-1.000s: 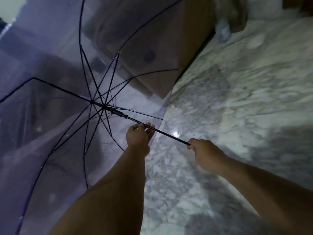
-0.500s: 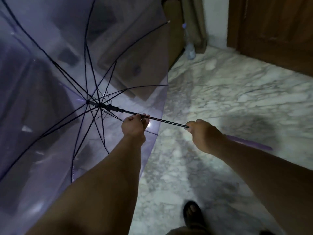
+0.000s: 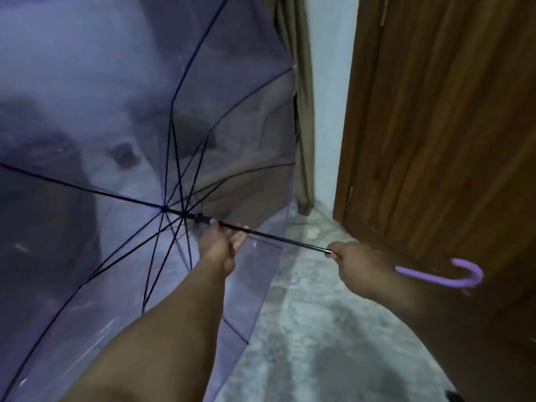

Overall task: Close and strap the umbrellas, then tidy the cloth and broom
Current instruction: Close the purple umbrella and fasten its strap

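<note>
- Left hand and forearm, lower centre of the frame: bare, no sleeve, watch or ring visible.
- Right hand and forearm, lower right: likewise bare, unsleeved.

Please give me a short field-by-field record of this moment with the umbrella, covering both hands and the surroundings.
umbrella: translucent purple canopy, fully open, dark ribs spread
shaft: thin dark rod running between the two hands
left hand: closed on the shaft just below the runner
right hand: gripping the lower end of the shaft
handle: lilac hook sticking out behind the right hand
floor: grey-white marble
background: wooden door, beige curtain
task state: umbrella not yet closed or strapped
</note>
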